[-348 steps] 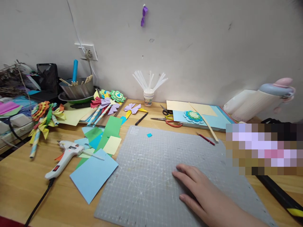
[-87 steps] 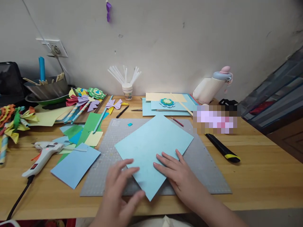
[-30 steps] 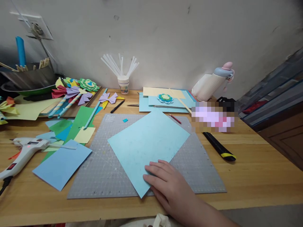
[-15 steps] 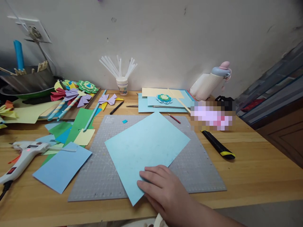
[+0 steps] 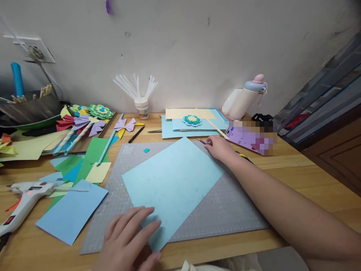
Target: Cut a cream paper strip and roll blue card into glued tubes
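Observation:
A light blue sheet of paper (image 5: 175, 180) lies turned like a diamond on the grey cutting mat (image 5: 242, 210). My left hand (image 5: 129, 237) is at the sheet's near left edge, fingers spread over its lower corner and holding nothing. Beyond the sheet's right side, my right hand (image 5: 221, 148) has its fingers closed on a thin dark red pencil (image 5: 201, 141) at the mat's far edge. A small blue paper scrap (image 5: 146, 150) rests on the mat.
A white glue gun (image 5: 31, 195), a blue sheet (image 5: 73, 210) and green scraps lie left. Behind are a cup of white straws (image 5: 141, 107), a layered paper flower (image 5: 192, 120) and a bottle (image 5: 245, 99). A phone (image 5: 249, 139) lies right, near a partly hidden cutter.
My right hand has moved from the sheet's near edge to the pencil at the far right and taken hold of it. My left hand has come into view over the lower corner. The view has shifted slightly.

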A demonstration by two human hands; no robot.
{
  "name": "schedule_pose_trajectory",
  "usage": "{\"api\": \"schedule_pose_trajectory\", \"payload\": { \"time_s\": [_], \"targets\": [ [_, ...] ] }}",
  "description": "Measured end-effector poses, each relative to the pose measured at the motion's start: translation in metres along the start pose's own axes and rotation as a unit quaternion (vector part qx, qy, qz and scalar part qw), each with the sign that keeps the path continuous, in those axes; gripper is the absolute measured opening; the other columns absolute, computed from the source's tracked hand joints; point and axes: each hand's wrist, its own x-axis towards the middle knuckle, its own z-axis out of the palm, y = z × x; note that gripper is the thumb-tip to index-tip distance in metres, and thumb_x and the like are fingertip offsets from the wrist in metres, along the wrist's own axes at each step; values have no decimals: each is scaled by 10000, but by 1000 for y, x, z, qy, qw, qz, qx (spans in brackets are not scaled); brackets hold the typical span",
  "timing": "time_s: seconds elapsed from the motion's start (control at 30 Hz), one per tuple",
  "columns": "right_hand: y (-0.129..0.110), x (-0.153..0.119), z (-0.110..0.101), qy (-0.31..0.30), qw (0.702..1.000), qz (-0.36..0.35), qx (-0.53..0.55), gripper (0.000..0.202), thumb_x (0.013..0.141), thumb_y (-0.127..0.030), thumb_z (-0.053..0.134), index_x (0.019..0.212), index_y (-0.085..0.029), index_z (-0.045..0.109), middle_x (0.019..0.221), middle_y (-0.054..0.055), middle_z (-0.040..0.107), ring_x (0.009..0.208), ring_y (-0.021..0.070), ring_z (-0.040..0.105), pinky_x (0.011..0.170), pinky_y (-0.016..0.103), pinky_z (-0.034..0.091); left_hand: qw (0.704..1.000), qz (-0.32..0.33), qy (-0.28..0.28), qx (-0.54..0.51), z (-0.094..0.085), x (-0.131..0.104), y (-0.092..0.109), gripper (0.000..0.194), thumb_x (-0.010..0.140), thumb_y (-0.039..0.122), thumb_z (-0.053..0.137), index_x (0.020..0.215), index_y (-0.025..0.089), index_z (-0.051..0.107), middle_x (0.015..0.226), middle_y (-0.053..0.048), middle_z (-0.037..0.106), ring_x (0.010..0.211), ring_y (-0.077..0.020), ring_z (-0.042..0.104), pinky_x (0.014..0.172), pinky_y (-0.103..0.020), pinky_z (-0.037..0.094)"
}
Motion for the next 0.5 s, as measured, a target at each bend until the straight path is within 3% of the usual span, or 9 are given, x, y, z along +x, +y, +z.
{"api": "schedule_pose_trajectory", "payload": {
  "time_s": [0.13,0.4,0.5],
  "targets": [
    [4,22,12,-9,998,-19,-54,227,917,-314,556,1078,-163,609,1118,75,614,985,207,599,851,419,496,995,78,-30,59,3,1,-4,463,790,586,578,1170,323,613,1219,17,647,1088,-210,574,872,-334,396],
    [-6,31,16,-15,994,-40,-98,283,918,-336,556,1140,-162,580,1153,80,598,977,205,603,842,423,504,991,117,-18,68,3,7,-11,336,837,508,563,1093,313,660,1153,36,684,1047,-163,601,970,-308,301],
    [2,25,5,6,995,-23,-96,235,942,-311,489,1112,-208,613,1136,61,626,1005,200,593,867,376,463,990,123,-23,69,2,8,-14,341,843,521,549,1095,318,657,1162,36,681,1055,-163,600,983,-305,294]
  ]
}}
